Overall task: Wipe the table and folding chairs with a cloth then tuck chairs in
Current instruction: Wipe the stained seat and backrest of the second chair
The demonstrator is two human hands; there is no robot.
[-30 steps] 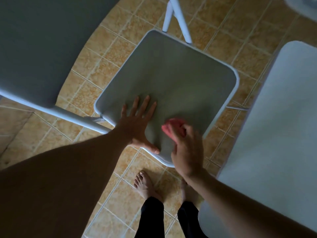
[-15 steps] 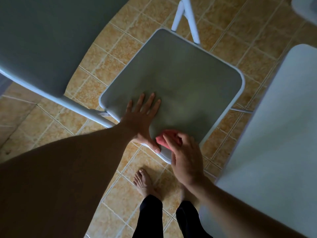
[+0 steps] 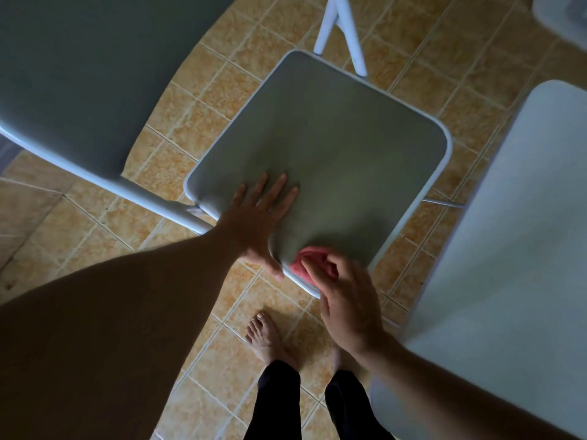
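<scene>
Cloth: a pink-red cloth [image 3: 313, 263], bunched up, was pressed against the near edge of the chair seat [image 3: 333, 147], at about 6 o'clock on the seat.
Right hand: the right hand [image 3: 346, 300] was seen from the back, with its fingers curled over the cloth and gripping it. The forearm came in from 4 o'clock in the view.
Left hand: the left hand [image 3: 257, 223] was laid flat and open on the seat at about 7 o'clock, just beside the cloth. Its fingers were spread and pointed toward 1 o'clock, its thumb was hooked over the near rim, and its arm was stretched out from 8 o'clock.
Chair seat: a grey square pad with rounded corners was edged in white. It was turned like a diamond in the view, and white chair legs [image 3: 346, 30] showed beyond it at 12 o'clock.
Table: a pale table [image 3: 508, 249] filled the view at 3 to 5 o'clock, close beside the seat.
Grey panel: a large grey panel [image 3: 95, 74] at 10 o'clock was bordered by a white tube [image 3: 95, 176] running to the seat's left corner. Whether it was this chair's back could not be told.
Floor: a tan tiled floor [image 3: 222, 360] lay under everything.
Person: a bare foot [image 3: 266, 338] and black trousers [image 3: 276, 401] were seen at 6 o'clock.
</scene>
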